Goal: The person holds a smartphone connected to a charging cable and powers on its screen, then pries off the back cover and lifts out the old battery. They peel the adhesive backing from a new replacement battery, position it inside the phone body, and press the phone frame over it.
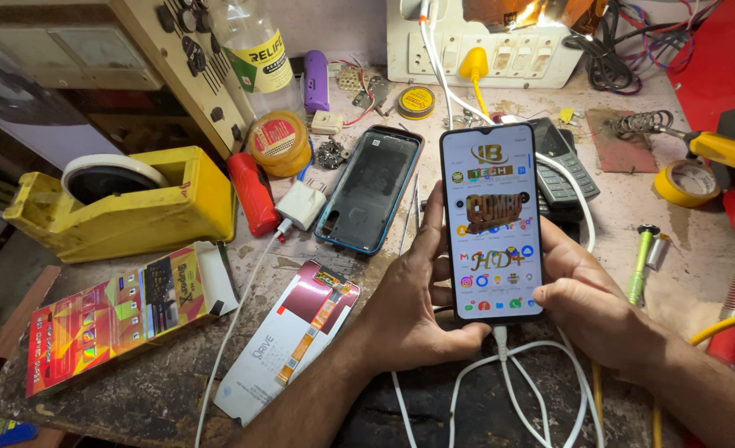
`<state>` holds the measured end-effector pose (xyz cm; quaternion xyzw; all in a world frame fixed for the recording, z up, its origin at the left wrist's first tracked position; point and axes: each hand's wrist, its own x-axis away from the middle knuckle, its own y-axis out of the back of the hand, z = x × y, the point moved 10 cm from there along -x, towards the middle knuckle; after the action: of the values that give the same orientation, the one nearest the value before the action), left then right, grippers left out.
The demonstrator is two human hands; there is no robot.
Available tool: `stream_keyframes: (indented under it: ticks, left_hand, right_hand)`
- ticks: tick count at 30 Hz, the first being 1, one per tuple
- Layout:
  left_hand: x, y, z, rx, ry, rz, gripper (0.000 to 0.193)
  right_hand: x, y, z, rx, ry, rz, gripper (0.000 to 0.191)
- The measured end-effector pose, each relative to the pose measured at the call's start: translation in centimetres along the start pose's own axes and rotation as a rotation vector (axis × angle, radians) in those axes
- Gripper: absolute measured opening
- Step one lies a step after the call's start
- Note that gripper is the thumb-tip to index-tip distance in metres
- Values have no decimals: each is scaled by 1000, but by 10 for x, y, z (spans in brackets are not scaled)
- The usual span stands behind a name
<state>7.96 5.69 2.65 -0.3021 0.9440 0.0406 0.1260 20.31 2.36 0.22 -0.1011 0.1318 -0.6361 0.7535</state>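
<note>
Right now I hold a black flat phone with a lit screen (492,222) over the table, my left hand (409,303) and right hand (587,303) both wrapped around it. Its bottom edge hides behind my thumbs (a white cable (504,357) plugs in there). My fingertips are hidden behind it.

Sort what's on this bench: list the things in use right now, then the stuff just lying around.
In use:
- smartphone, screen lit, held by left hand and right hand
- white cable plugged into its bottom

Lying about:
- back cover
- keypad phone
- tape dispenser
- colourful carton
- flat white box
- yellow tape roll
- green screwdriver
</note>
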Motion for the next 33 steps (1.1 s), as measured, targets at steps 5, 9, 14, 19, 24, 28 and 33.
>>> stream_keyframes:
  ticks: [5,9,14,19,24,28,33]
  left_hand:
    - [0,0,-3,-32,-21,-3,134]
    - [0,1,-1,-43,-7,-15,134]
    - [0,-2,-7,-40,-100,0,132]
    - [-1,-3,-2,-1,-72,0,132]
    - [0,-2,4,81,-13,6,132]
    - [-1,0,2,-14,-42,-9,133]
    - [-1,-1,2,34,-43,-5,133]
  right_hand:
    - [-1,-2,0,-2,-12,7,91]
    - [-1,-1,-1,8,1,5,89]
    - [0,7,-2,148,22,-55,90]
    - [2,9,-1,225,64,-68,87]
    - [3,10,4,274,105,-77,86]
    - [3,10,4,245,113,-71,78]
    - [3,13,0,213,81,-78,73]
